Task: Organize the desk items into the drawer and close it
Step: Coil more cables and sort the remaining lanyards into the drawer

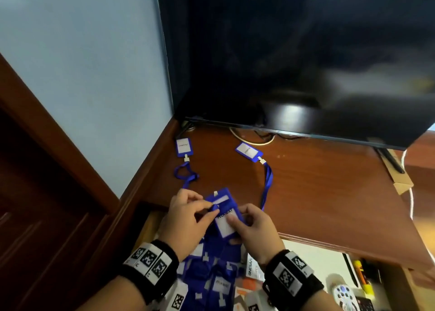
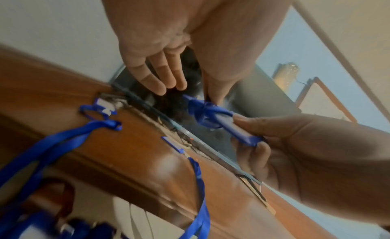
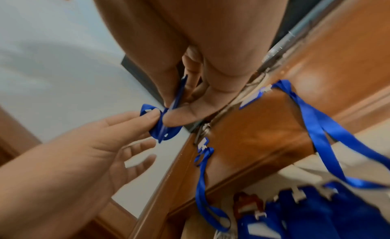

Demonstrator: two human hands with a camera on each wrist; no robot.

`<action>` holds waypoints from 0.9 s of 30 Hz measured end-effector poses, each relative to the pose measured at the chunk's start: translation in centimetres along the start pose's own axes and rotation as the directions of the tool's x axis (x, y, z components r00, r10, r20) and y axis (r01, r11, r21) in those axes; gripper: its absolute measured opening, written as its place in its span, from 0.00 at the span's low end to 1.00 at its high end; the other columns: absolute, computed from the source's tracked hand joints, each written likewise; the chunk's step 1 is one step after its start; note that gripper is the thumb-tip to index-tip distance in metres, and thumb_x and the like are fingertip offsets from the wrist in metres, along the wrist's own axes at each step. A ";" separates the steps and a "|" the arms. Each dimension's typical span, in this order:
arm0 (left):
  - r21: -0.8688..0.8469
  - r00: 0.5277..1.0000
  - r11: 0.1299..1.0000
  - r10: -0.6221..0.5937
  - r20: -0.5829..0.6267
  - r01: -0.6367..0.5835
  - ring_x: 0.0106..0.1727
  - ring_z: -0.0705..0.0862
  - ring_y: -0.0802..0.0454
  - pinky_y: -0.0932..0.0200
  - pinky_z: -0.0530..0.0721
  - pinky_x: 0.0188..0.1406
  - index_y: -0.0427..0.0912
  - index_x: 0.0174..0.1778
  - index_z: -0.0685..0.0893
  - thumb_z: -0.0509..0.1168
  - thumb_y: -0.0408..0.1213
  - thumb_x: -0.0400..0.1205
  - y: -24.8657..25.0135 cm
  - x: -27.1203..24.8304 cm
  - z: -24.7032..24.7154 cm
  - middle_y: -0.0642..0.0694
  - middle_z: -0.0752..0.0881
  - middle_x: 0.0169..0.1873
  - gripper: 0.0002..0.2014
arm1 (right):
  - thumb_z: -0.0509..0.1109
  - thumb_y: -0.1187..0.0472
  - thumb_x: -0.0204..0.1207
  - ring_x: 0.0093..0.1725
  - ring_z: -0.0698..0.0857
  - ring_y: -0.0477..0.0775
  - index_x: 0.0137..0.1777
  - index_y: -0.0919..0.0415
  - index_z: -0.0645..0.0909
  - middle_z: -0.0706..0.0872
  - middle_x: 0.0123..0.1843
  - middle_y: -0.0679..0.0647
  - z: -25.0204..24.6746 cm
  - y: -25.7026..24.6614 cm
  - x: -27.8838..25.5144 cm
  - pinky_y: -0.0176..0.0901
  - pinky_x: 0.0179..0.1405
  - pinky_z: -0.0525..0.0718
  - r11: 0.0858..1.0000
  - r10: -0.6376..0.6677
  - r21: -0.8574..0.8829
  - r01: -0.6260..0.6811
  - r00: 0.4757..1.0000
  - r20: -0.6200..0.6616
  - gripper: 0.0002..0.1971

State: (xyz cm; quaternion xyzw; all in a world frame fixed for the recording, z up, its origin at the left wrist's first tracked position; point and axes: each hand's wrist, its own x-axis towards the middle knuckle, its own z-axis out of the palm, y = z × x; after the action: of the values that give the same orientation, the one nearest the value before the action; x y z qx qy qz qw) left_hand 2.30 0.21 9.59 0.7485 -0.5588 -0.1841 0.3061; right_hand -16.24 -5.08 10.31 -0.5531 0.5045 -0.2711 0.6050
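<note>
Pinching a blue badge holder (image 1: pixel 223 213) above the near bench (image 1: pixel 329 193) edge, the right hand (image 1: pixel 255 230) grips its card end while the left hand (image 1: pixel 186 219) pinches its wound lanyard (image 2: pixel 205 114). Two more badges (image 1: pixel 184 147) lie far on the bench; the open drawer (image 1: pixel 150 226) below holds many.

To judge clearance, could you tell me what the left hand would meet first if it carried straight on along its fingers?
Probably the right hand, across the blue badge holder both hands hold; depth is unclear.
</note>
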 end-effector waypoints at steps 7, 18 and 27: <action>-0.774 0.836 0.400 -0.465 0.291 0.491 0.52 0.94 0.39 0.41 0.93 0.54 0.39 0.45 0.90 0.82 0.31 0.76 -2.8 -0.3 4.4 0.35 0.94 0.50 0.07 | 0.76 0.64 0.81 0.48 0.93 0.68 0.52 0.66 0.83 0.92 0.48 0.67 2.1 3.2 0.1 0.59 0.41 0.94 0.988 0.103 0.111 -0.108 0.993 0.052 0.06; -0.345 0.750 0.670 -0.532 0.394 0.657 0.44 0.94 0.43 0.39 0.91 0.56 0.45 0.42 0.90 0.86 0.41 0.70 -11.1 0.1 11.9 0.47 0.94 0.38 0.12 | 0.65 0.40 0.84 0.50 0.90 0.60 0.43 0.54 0.84 0.90 0.42 0.53 -3.7 1.9 8.6 0.44 0.41 0.78 0.506 0.093 -0.861 0.040 0.991 0.100 0.19; -0.039 0.790 0.809 -0.560 0.248 0.586 0.52 0.89 0.49 0.55 0.85 0.52 0.48 0.54 0.86 0.79 0.49 0.79 -10.2 2.3 15.4 0.52 0.90 0.49 0.14 | 0.75 0.40 0.76 0.68 0.84 0.68 0.75 0.59 0.76 0.84 0.70 0.63 -7.9 -2.1 26.2 0.57 0.67 0.84 0.533 0.030 -0.818 -0.216 0.971 -0.237 0.33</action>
State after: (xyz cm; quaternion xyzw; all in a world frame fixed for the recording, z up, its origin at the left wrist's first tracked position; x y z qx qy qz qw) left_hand 0.87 -3.92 -8.48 0.8382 -0.3248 -0.3831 0.2126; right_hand -13.98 -31.93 5.09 -0.7083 0.6667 -0.0057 0.2320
